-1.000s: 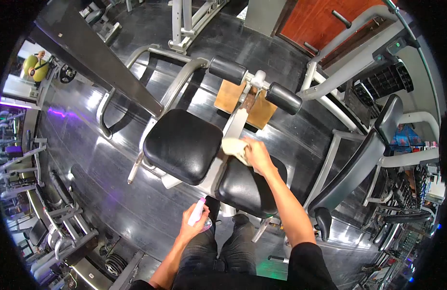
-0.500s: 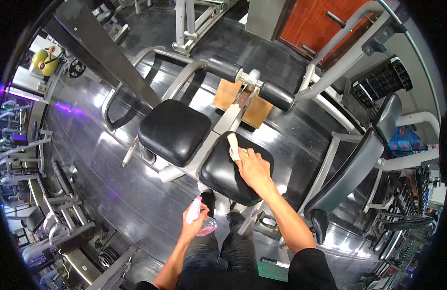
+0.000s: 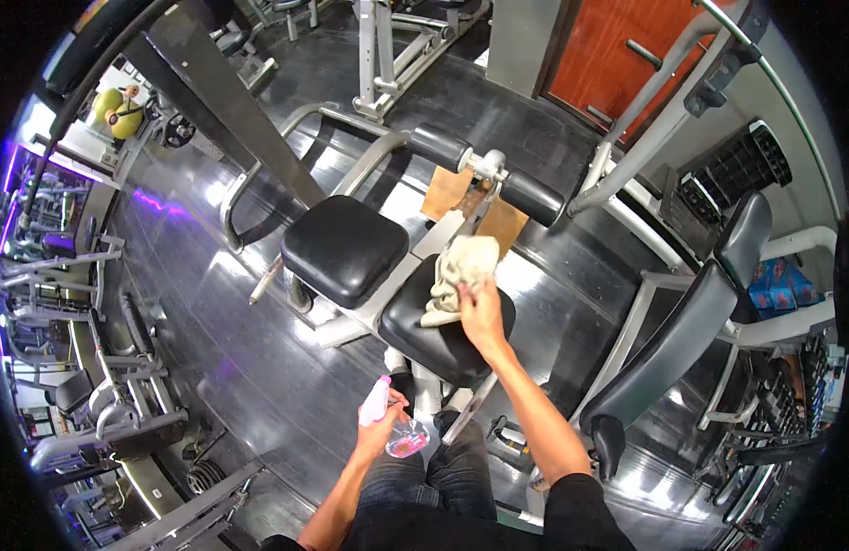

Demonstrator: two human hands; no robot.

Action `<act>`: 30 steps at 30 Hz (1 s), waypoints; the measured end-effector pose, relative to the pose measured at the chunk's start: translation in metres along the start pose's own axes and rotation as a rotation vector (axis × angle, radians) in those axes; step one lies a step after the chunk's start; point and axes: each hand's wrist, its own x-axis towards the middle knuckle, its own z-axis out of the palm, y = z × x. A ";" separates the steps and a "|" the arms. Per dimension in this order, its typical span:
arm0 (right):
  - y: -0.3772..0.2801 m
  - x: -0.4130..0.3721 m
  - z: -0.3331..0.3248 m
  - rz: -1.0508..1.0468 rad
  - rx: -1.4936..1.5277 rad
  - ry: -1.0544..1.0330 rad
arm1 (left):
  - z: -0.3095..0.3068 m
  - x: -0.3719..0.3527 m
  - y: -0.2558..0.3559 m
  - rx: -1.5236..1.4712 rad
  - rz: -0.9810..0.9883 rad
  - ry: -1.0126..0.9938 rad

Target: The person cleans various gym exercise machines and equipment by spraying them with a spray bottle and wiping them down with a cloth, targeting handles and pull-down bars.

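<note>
My right hand grips a crumpled cream cloth over the nearer black padded seat of a gym machine. The cloth hangs loosely bunched across the far part of that pad. Down by my legs, my left hand is closed around a spray bottle with a pink and white spray head and pinkish liquid in its clear body. A second black seat pad sits just left of the first, joined by a light grey frame. Two black foam rollers lie beyond them.
A wooden footplate shows under the rollers. On the right stands a bench with a long black backrest. Weight machines line the left side, and a grey upright slants at upper left. The floor is dark and shiny.
The cloth, flat under my right hand before, is now lifted and bunched up more visibly. My left hand still holds the spray bottle, slightly lower and to the right. The view has shifted a little.
</note>
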 end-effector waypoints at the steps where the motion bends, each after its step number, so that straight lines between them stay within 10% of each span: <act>1: 0.018 -0.004 0.009 -0.161 -0.210 -0.160 | 0.002 0.000 0.003 0.008 -0.012 0.014; 12: -0.020 -0.010 0.004 -0.274 -0.591 -0.322 | -0.012 0.008 -0.007 0.089 -0.050 0.010; 21: 0.046 0.072 0.053 0.092 -0.534 -0.211 | -0.020 0.023 0.011 0.141 0.002 -0.025; 30: -0.023 -0.035 -0.022 -0.098 -0.338 -0.414 | -0.033 0.026 0.018 0.230 -0.009 -0.085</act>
